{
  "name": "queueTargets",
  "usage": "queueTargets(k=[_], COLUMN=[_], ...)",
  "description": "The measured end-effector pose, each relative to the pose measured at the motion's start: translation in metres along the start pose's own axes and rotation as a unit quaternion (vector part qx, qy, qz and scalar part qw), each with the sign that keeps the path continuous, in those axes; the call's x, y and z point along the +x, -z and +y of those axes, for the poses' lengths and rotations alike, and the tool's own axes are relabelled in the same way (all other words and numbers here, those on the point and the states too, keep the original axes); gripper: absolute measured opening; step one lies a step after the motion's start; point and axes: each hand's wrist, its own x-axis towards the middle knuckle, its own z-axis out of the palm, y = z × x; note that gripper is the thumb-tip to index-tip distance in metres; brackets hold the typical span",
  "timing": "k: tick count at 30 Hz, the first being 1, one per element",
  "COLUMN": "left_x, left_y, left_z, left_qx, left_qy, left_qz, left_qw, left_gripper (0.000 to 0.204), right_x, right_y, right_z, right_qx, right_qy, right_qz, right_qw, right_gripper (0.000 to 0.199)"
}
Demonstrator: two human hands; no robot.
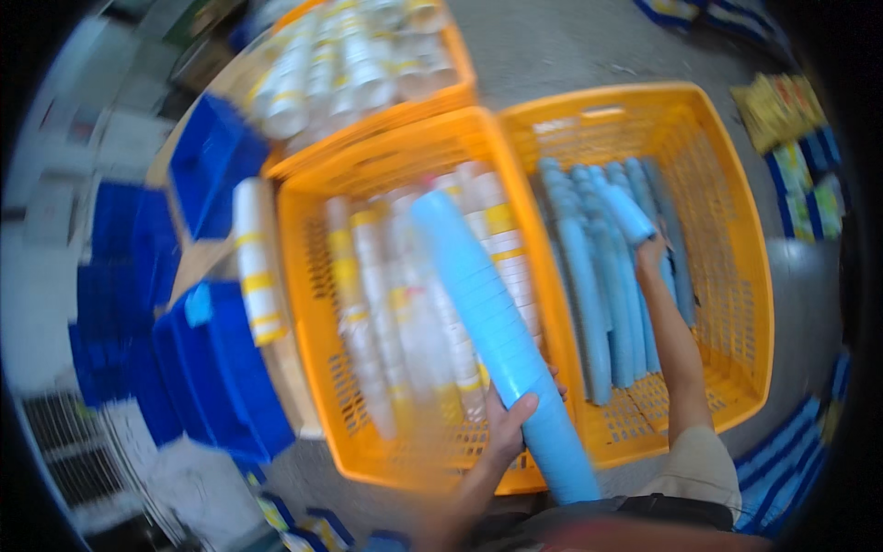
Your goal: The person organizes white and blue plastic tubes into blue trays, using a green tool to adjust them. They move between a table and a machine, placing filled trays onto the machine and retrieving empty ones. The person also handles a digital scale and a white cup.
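My left hand (511, 419) is closed round the lower part of a long light-blue roll (487, 313) with thin crosswise lines. The roll slants up and leftward over the middle yellow crate (414, 469), where white rolls with yellow bands (368, 304) lie side by side, partly blurred. Reaching into the right yellow crate (727, 239), my right hand (651, 250) closes on the near end of another light-blue roll (625, 212). Its fingers are partly hidden. Beneath that roll, several blue rolls (589, 304) lie lengthwise in the crate.
Another yellow crate (464, 55) at the back holds more white-and-yellow rolls (359, 64). One white roll with yellow bands (256, 262) rests on a surface beside blue bins (216, 368) at left. Blue and yellow packages (800, 166) lie on the floor (552, 46) at right.
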Motion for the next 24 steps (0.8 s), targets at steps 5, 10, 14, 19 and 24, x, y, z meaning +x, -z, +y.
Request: queueTargets(k=[5,10,14,19,24], left_x=[-0.062,-0.165,-0.258,-0.365,-0.443], left_y=[0.031,0.098,0.200,0.331,0.434], left_z=[0.113,0.232,0.344,0.445,0.488], left_qx=[0.077,0.184,0.201,0.100,0.037], left_qy=[-0.085,-0.256,-0.285,-0.257,-0.200], left_qz=[0.057,0.197,0.195,0.215,0.241], left_qw=[0.992,0.928,0.917,0.937,0.949], left_gripper=[0.063,0.085,0.080,0.063,0.060], right_x=[-0.104,-0.311,-0.518,-0.739,-0.846], right_y=[0.029,-0.032,-0.110,-0.282,-0.471], right_z=[-0.121,-0.245,-0.296,-0.314,-0.296], right_qx=[0.223,-0.007,-0.011,-0.123,-0.316], right_qy=[0.014,0.371,0.460,0.777,0.793], right_qz=[-0.098,-0.218,-0.439,-0.393,-0.379], right_qw=[0.970,0.903,0.772,0.477,0.357], right_gripper=[0.031,0.021,0.029,0.026,0.017])
